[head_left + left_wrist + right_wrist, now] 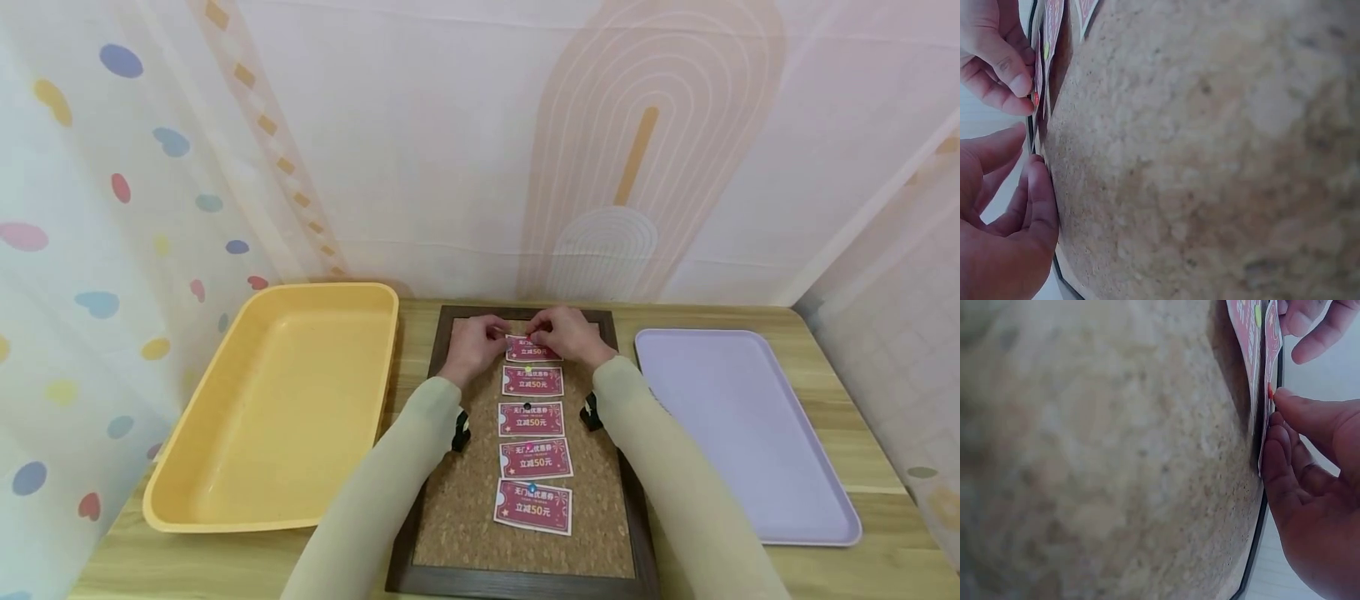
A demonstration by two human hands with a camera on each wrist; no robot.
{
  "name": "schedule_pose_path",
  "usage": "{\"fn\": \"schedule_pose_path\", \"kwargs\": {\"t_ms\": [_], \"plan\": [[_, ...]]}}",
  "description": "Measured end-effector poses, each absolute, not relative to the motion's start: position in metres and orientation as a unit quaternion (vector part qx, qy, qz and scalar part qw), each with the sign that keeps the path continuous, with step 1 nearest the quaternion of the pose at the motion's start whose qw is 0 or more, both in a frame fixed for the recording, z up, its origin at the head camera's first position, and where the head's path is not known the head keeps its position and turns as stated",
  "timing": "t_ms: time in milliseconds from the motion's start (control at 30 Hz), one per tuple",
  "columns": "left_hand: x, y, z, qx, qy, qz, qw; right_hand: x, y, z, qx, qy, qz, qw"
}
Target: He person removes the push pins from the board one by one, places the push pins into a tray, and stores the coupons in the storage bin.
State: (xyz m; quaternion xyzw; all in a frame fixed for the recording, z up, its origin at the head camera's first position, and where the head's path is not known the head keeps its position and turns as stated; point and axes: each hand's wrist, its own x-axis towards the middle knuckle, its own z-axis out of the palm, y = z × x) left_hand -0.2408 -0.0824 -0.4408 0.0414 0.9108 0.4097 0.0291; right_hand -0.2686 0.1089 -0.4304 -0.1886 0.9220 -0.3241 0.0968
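Note:
Near the top of a cork board (465,533), my right hand (567,335) pinches a red pushpin (1270,391) against the uppermost red-and-white paper coupon (534,350). In the right wrist view the thumb tip is right at the pin, the other fingers along the coupon's edge. My left hand (476,343) is at the coupon's left end, fingertips bent at the board and thumb apart from them in the left wrist view. Below, in a column, hang several more coupons (531,421), each with a coloured pushpin, the lowest one blue (532,487).
The cork board has a dark wooden frame (525,582) and lies on a wood-grain table (847,408). To its left sits a deep yellow tray (161,500), to its right a flat lilac tray (750,433). A patterned curtain (450,167) hangs behind.

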Motion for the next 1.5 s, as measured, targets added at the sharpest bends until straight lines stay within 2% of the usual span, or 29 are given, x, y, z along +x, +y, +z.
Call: {"fn": "schedule_pose_path", "kwargs": {"t_ms": [667,1100,1500], "plan": [[-0.2467,-0.0768,-0.4400,0.036,0.914,0.402,0.041,-0.2749,0.1046,-0.4342,-0.158,0.926,-0.327,0.105],[-0.2470,-0.0765,-0.4430,0.028,0.910,0.414,0.019,-0.2731,0.1053,-0.4325,-0.154,0.926,-0.324,0.118],[-0.2456,-0.0813,-0.4458,0.018,0.888,0.460,0.027,-0.2714,0.1063,-0.4329,-0.163,0.920,-0.329,0.135]]}}
